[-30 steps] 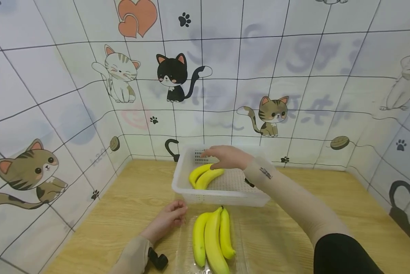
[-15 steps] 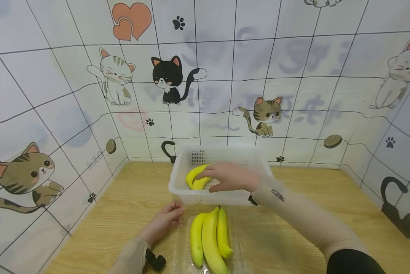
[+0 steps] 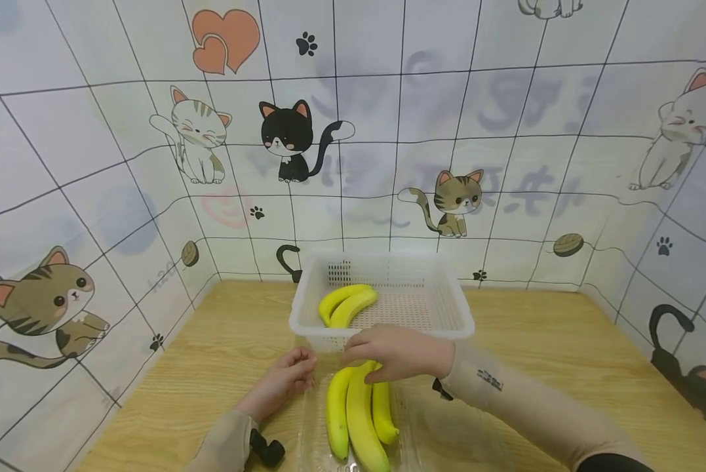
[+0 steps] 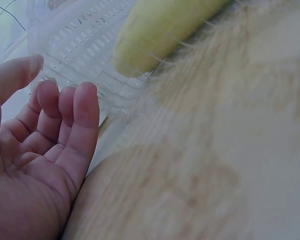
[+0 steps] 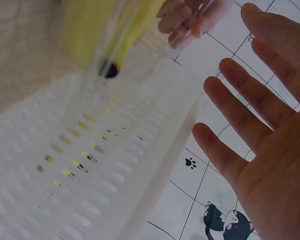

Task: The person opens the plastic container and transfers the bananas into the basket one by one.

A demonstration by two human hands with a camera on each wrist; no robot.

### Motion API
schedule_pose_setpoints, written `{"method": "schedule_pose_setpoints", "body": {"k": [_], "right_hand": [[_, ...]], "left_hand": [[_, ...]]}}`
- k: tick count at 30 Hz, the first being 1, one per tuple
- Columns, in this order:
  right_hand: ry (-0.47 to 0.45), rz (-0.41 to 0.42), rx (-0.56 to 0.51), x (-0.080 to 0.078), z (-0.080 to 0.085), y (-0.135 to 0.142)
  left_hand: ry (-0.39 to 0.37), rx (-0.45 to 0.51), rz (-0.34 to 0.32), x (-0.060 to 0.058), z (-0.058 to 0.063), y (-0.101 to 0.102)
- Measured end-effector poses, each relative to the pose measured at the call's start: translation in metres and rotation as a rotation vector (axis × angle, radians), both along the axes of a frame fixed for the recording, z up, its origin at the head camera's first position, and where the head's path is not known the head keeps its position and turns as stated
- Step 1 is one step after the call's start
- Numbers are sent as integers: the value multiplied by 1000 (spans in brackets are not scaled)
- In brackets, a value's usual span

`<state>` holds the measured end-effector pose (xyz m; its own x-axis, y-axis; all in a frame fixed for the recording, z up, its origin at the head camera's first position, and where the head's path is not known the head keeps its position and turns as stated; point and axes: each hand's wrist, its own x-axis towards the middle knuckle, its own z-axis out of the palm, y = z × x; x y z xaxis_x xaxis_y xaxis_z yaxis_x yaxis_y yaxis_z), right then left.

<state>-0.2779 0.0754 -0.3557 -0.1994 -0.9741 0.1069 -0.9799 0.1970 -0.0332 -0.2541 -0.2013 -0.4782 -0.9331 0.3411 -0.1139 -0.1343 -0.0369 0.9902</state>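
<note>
That's one left hand [image 3: 282, 383], one right hand [image 3: 402, 353]! At the right hand, three bananas [image 3: 360, 416], yes, three, and one tray [image 3: 314, 436]! Beyond that hand, one basket [image 3: 459, 314], with two more bananas inside! A camera [image 3: 268, 450] by each hand, two in all, and on the wall [image 3: 373, 174] past both hands, two hearts [image 3: 237, 33], one big, one small!

Looks bright and even in the head view, with a faint, soft shadow on the table [image 3: 535, 321] right of the bananas [image 3: 361, 416] and wide-angle stretching toward the edges. Looks dimmer and greyer in the left wrist view, smearing the table's grain. Shades the right hand [image 5: 270, 145] in the right wrist view and blurs the bananas.
</note>
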Motion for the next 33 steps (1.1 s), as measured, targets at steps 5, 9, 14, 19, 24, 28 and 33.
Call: {"method": "schedule_pose_setpoints", "body": {"k": [5, 9, 14, 19, 24, 28, 33], "right_hand": [[19, 25, 0, 10, -13, 3], [-10, 54, 4, 15, -20, 2], [-106, 71, 38, 18, -26, 2], [-150, 97, 75, 21, -35, 3], [-115, 123, 90, 22, -43, 2], [-120, 133, 103, 22, -46, 1], [-114, 126, 100, 21, -50, -1]], "left_hand": [[-4, -2, 20, 1, 0, 0], [-1, -2, 20, 2, 1, -1], [4, 1, 17, 2, 2, -1], [4, 1, 11, 1, 2, -1], [6, -3, 3, 1, 3, 1], [6, -9, 2, 1, 3, 1], [9, -17, 0, 1, 2, 1]]}}
